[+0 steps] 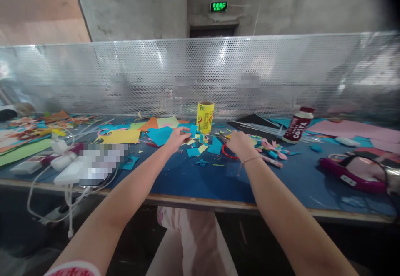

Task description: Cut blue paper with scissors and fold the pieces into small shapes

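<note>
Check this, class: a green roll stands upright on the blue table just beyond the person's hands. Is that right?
The head view shows a yellow roll, not green; it does stand upright on the blue table just beyond the left hand and right hand.

Both arms reach over the blue counter (187, 180), which is covered with coloured paper pieces (159, 135). The left hand (177, 137) pinches a small paper scrap (188, 133), and close beside it the right hand (240, 143) grips red-handled scissors (227, 152). Just behind the hands stands a yellow tape roll (205, 116), and a Costa bottle (298, 125) stands farther right.
</note>
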`<move>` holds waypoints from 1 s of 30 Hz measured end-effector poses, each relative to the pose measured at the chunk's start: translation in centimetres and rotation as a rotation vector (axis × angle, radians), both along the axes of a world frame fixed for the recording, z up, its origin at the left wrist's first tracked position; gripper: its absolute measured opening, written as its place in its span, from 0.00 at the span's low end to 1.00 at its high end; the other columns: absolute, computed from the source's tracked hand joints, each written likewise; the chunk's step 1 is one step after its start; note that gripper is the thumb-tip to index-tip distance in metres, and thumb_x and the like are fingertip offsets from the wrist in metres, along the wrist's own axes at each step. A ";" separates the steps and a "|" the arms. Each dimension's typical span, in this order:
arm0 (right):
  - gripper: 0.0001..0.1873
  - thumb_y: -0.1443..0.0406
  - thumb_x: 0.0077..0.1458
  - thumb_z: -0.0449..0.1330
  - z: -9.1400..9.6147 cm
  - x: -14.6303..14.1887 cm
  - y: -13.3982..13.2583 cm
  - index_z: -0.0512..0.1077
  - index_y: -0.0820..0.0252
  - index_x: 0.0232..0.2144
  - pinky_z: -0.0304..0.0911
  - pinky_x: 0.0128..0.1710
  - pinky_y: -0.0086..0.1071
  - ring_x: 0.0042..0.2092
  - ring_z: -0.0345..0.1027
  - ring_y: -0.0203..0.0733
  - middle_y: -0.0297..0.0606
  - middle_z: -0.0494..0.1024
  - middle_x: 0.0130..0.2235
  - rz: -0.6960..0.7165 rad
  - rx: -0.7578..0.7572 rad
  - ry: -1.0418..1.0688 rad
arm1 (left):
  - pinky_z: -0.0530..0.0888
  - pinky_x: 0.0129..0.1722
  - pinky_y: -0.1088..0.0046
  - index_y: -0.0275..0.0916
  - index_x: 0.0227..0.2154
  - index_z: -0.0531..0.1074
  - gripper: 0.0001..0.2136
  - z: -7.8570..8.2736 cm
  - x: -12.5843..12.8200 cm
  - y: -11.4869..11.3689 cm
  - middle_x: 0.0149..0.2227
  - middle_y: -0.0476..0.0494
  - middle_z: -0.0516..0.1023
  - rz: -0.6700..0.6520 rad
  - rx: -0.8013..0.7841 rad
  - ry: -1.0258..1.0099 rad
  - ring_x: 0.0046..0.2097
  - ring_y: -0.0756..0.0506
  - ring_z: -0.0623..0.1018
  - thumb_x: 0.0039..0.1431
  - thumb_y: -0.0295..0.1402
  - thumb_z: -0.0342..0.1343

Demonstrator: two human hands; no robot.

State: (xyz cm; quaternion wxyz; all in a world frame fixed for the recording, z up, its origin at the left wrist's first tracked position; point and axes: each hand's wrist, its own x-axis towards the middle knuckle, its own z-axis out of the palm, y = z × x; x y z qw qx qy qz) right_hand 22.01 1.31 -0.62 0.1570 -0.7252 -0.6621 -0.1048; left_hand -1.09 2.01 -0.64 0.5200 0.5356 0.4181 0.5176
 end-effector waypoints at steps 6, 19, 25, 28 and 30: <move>0.11 0.60 0.50 0.54 -0.7 -5.7 -0.2 0.70 0.62 0.32 0.61 0.38 0.31 0.35 0.67 0.39 0.41 0.74 0.33 0.587 0.173 0.539 | 0.70 0.28 0.75 0.34 0.29 0.64 0.02 -0.1 0.8 -0.7 0.20 0.51 0.69 -0.111 0.006 0.008 0.23 0.53 0.73 0.52 0.23 0.51; 0.17 0.53 0.36 0.62 -2.0 -6.9 0.2 0.65 0.61 0.17 0.63 0.28 0.29 0.24 0.60 0.31 0.30 0.64 0.20 0.613 -0.006 1.252 | 0.71 0.28 0.73 0.35 0.30 0.62 0.04 -1.5 1.3 0.1 0.23 0.49 0.71 -0.073 0.165 0.203 0.26 0.51 0.74 0.52 0.28 0.51; 0.18 0.54 0.39 0.60 -2.0 -7.0 0.2 0.60 0.60 0.14 0.57 0.23 0.27 0.22 0.55 0.31 0.28 0.59 0.17 0.610 0.056 1.021 | 0.71 0.30 0.75 0.36 0.25 0.64 0.03 -1.4 1.6 -0.2 0.27 0.48 0.69 0.097 0.480 0.520 0.31 0.51 0.71 0.47 0.23 0.50; 0.18 0.55 0.41 0.58 -2.2 -6.9 0.4 0.57 0.59 0.14 0.52 0.22 0.27 0.21 0.54 0.31 0.28 0.58 0.16 0.586 0.109 0.906 | 0.71 0.31 0.75 0.35 0.21 0.62 0.04 -1.3 2.0 -0.7 0.24 0.49 0.67 0.000 0.421 0.457 0.29 0.52 0.70 0.47 0.22 0.48; 0.16 0.56 0.41 0.58 -2.3 -6.8 0.5 0.57 0.59 0.14 0.50 0.21 0.27 0.22 0.53 0.31 0.28 0.59 0.17 0.547 0.142 0.856 | 0.71 0.30 0.76 0.35 0.20 0.61 0.05 -1.2 2.2 -0.9 0.23 0.49 0.66 -0.067 0.348 0.345 0.28 0.53 0.69 0.49 0.25 0.48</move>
